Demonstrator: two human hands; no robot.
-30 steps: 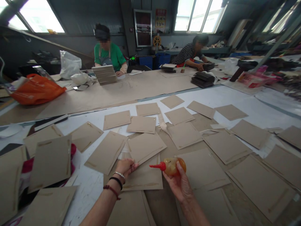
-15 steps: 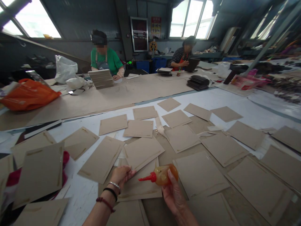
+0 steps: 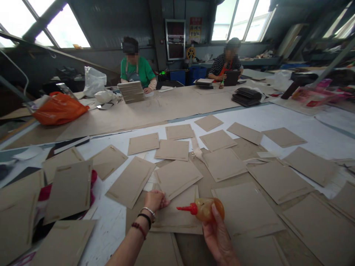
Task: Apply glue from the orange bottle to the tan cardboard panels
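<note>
My right hand (image 3: 217, 231) is closed around a squeeze bottle (image 3: 210, 209) of amber liquid, held on its side. Its red nozzle points left, above a grey-brown cardboard sheet (image 3: 177, 220). My left hand (image 3: 155, 200) has its fingers curled in at that sheet's upper left, by the lower corner of another cardboard sheet (image 3: 179, 176). Whatever those fingers pinch, if anything, is hidden. A bracelet, a black band and a red beaded string circle the left wrist. Glossy brownish strips of what looks like glue run along the edges of several sheets.
Many cardboard sheets lie spread and partly overlapping across the white table (image 3: 111, 225). Beyond it, a person in green (image 3: 141, 70) sits behind a stack of boards (image 3: 131, 92). Another person (image 3: 219, 68) holds a dark panel and a brush. An orange bag (image 3: 59, 109) rests at the left.
The view has turned a little to the left, so everything appears further right. My hands and the bottle keep nearly the same places over the sheet.
</note>
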